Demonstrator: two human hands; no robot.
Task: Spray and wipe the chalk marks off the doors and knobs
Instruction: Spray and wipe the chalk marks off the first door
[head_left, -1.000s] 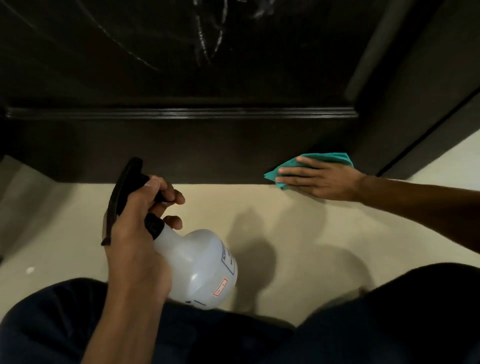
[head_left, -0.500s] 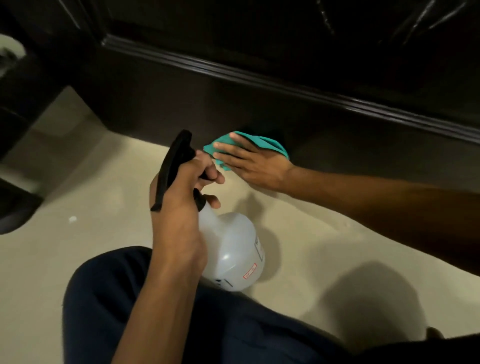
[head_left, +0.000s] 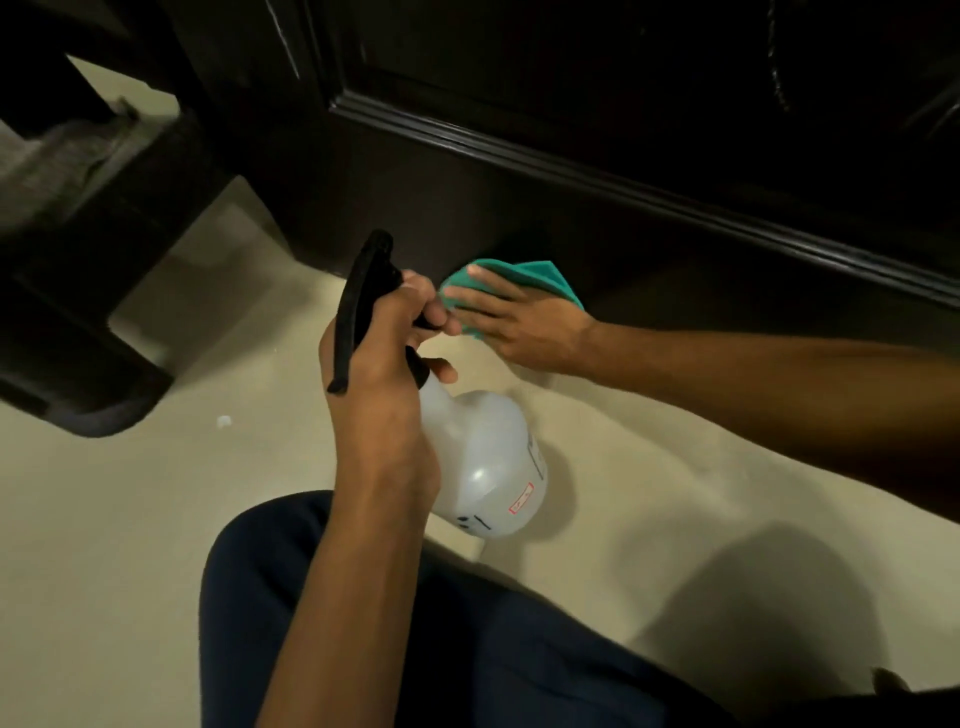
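Note:
A dark wooden door (head_left: 571, 130) with a raised moulding fills the top of the view; faint chalk streaks (head_left: 776, 78) show at its upper right. My right hand (head_left: 524, 325) lies flat on a teal cloth (head_left: 540, 275), pressing it against the door's bottom rail just above the floor. My left hand (head_left: 379, 395) grips the neck and black trigger head of a translucent white spray bottle (head_left: 483, 467), held above my knee, close to the right hand's fingertips.
The cream floor (head_left: 130, 519) spreads below the door. A dark door frame or furniture piece (head_left: 78, 291) stands at the left, with a small white speck (head_left: 223, 421) on the floor beside it. My dark trouser legs (head_left: 467, 649) fill the bottom.
My right hand slid the teal cloth leftward along the door's bottom rail, ending close to the spray bottle. The view swung left, bringing the dark frame into sight.

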